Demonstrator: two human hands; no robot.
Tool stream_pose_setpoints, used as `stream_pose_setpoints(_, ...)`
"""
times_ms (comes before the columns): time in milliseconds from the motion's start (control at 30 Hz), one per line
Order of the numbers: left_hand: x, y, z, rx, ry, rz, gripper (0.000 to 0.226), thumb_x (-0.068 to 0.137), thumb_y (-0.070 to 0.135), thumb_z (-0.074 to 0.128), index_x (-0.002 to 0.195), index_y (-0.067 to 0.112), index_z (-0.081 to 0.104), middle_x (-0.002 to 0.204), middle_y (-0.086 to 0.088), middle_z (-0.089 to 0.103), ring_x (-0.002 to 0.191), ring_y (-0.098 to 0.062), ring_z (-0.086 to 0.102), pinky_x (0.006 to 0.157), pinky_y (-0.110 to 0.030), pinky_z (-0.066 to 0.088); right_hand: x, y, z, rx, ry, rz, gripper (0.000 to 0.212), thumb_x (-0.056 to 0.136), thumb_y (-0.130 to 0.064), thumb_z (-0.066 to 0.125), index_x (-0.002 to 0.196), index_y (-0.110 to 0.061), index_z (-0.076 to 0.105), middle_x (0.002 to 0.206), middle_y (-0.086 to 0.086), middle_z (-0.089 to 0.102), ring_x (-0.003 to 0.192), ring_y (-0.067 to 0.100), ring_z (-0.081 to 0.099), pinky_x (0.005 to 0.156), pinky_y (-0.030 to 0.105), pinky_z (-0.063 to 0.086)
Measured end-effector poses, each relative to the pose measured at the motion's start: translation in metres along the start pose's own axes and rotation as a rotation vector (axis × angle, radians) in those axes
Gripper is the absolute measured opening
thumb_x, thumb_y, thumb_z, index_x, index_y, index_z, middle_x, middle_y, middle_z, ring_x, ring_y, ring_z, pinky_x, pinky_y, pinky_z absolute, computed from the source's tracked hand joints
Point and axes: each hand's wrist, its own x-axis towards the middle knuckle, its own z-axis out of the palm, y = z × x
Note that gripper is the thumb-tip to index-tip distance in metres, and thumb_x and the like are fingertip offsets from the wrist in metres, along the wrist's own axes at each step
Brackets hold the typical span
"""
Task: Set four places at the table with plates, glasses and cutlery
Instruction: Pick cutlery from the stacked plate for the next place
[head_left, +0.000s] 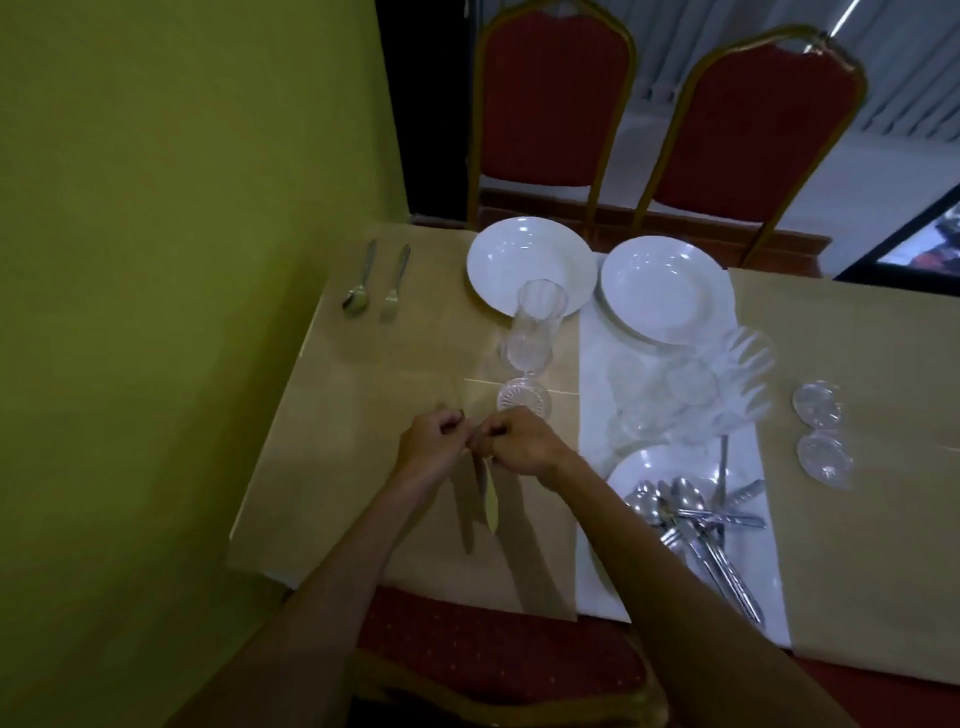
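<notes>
You are holding both hands together just above the bench (322, 467), your left hand (431, 447) and your right hand (519, 441) touching at the fingertips, both with fingers curled and pinching a piece of cutlery (490, 506) whose long pale end is pointing back toward you; it is too blurred to tell whether it is a knife. Just beyond your hands a stemmed glass (535, 332) is standing in front of the left white plate (524, 254), and the right white plate (660, 286) is sitting beside it on the white runner (592, 364). At the far left corner a spoon (357, 291) and a fork (394, 288) are lying side by side. More glasses (675, 395) are crowding the runner, blurred, and two further glasses (816, 405) are standing well apart to the right. By your right forearm a near plate (636, 465) is carrying a loose pile of spoons and forks (696, 519). Two red chairs (550, 104) are facing you across the bench, and a third red seat (493, 649) is showing beneath your arms.
</notes>
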Motion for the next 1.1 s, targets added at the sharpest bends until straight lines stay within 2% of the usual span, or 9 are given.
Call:
stream_pose_setpoints(133, 0.036, -0.006, -0.042, 0.137, 0.07, -0.007, 0.022, 0.091, 0.026, 0.058, 0.076, 0.017, 0.071, 0.078, 0.0, 0.068, 0.081, -0.018, 0.063, 0.064, -0.025, 0.043, 0.043, -0.039, 0.021, 0.003, 0.043, 0.008, 0.013, 0.088, -0.011, 0.068, 0.082, -0.001, 0.075, 0.07, 0.003, 0.064, 0.064, 0.014, 0.058, 0.068, 0.034, 0.051)
stream_pose_setpoints(233, 0.072, -0.018, -0.07, 0.258, 0.249, -0.055, 0.024, 0.087, 0.024, 0.058, 0.103, 0.017, 0.074, 0.113, -0.005, 0.072, 0.107, -0.028, 0.064, 0.095, -0.036, 0.048, 0.073, -0.057, 0.03, -0.052, 0.084, 0.039, 0.023, 0.089, -0.011, 0.065, 0.067, -0.013, 0.072, 0.065, -0.002, 0.064, 0.067, 0.015, 0.06, 0.071, 0.033, 0.052)
stream_pose_setpoints(367, 0.125, -0.049, -0.1, 0.524, 0.333, -0.008, 0.039, 0.089, 0.022, 0.054, 0.125, 0.008, 0.059, 0.146, -0.011, 0.045, 0.139, -0.028, 0.037, 0.119, -0.053, 0.015, 0.113, -0.065, 0.037, -0.019, 0.177, 0.131, 0.024, 0.091, -0.009, 0.062, 0.069, -0.02, 0.067, 0.064, 0.003, 0.068, 0.058, 0.015, 0.067, 0.056, 0.026, 0.051)
stream_pose_setpoints(433, 0.142, -0.06, -0.11, 0.614, 0.326, 0.033, 0.05, 0.093, 0.023, 0.049, 0.139, 0.004, 0.045, 0.156, -0.012, 0.029, 0.149, -0.028, 0.018, 0.121, -0.053, 0.001, 0.13, -0.072, 0.037, 0.004, 0.219, 0.148, 0.016, 0.091, -0.008, 0.062, 0.078, -0.015, 0.07, 0.063, 0.004, 0.069, 0.052, 0.012, 0.066, 0.05, 0.022, 0.049)
stream_pose_setpoints(533, 0.161, -0.072, -0.118, 0.726, 0.283, 0.088, 0.061, 0.096, 0.025, 0.044, 0.149, -0.002, 0.027, 0.161, -0.018, 0.018, 0.152, -0.032, 0.006, 0.121, -0.054, -0.002, 0.154, -0.085, 0.035, 0.026, 0.264, 0.165, 0.009, 0.092, -0.011, 0.064, 0.09, -0.009, 0.073, 0.065, 0.003, 0.069, 0.046, 0.006, 0.064, 0.045, 0.019, 0.048)
stream_pose_setpoints(733, 0.166, -0.104, -0.111, 0.815, 0.378, 0.21, 0.06, 0.103, 0.032, 0.023, 0.154, 0.001, 0.021, 0.161, -0.019, 0.021, 0.151, -0.032, 0.017, 0.122, -0.053, 0.01, 0.207, -0.103, 0.036, 0.045, 0.364, 0.182, 0.013, 0.093, -0.012, 0.062, 0.089, -0.011, 0.074, 0.061, 0.002, 0.07, 0.044, 0.001, 0.064, 0.056, 0.019, 0.051)
stream_pose_setpoints(933, 0.166, -0.1, -0.111, 0.784, 0.429, 0.21, 0.057, 0.102, 0.03, 0.029, 0.153, 0.003, 0.027, 0.162, -0.015, 0.022, 0.152, -0.028, 0.015, 0.123, -0.05, 0.012, 0.245, -0.115, 0.034, 0.031, 0.484, 0.191, 0.018, 0.094, -0.012, 0.06, 0.082, -0.012, 0.074, 0.068, 0.0, 0.071, 0.042, 0.0, 0.062, 0.039, 0.008, 0.039)
stream_pose_setpoints(1033, 0.166, -0.099, -0.112, 0.772, 0.442, 0.211, 0.057, 0.102, 0.029, 0.031, 0.152, 0.003, 0.029, 0.162, -0.014, 0.024, 0.152, -0.027, 0.016, 0.123, -0.049, 0.013, 0.257, -0.114, 0.031, 0.009, 0.566, 0.198, 0.027, 0.094, -0.014, 0.063, 0.068, -0.018, 0.067, 0.065, 0.001, 0.07, 0.059, 0.012, 0.069, 0.052, 0.016, 0.05)
stream_pose_setpoints(1100, 0.165, -0.097, -0.111, 0.769, 0.451, 0.21, 0.056, 0.102, 0.029, 0.03, 0.152, 0.003, 0.03, 0.161, -0.013, 0.025, 0.152, -0.026, 0.017, 0.123, -0.049, 0.014, 0.262, -0.11, 0.03, 0.019, 0.598, 0.203, 0.025, 0.093, -0.016, 0.066, 0.069, -0.016, 0.067, 0.065, 0.002, 0.071, 0.064, 0.018, 0.072, 0.065, 0.029, 0.06)
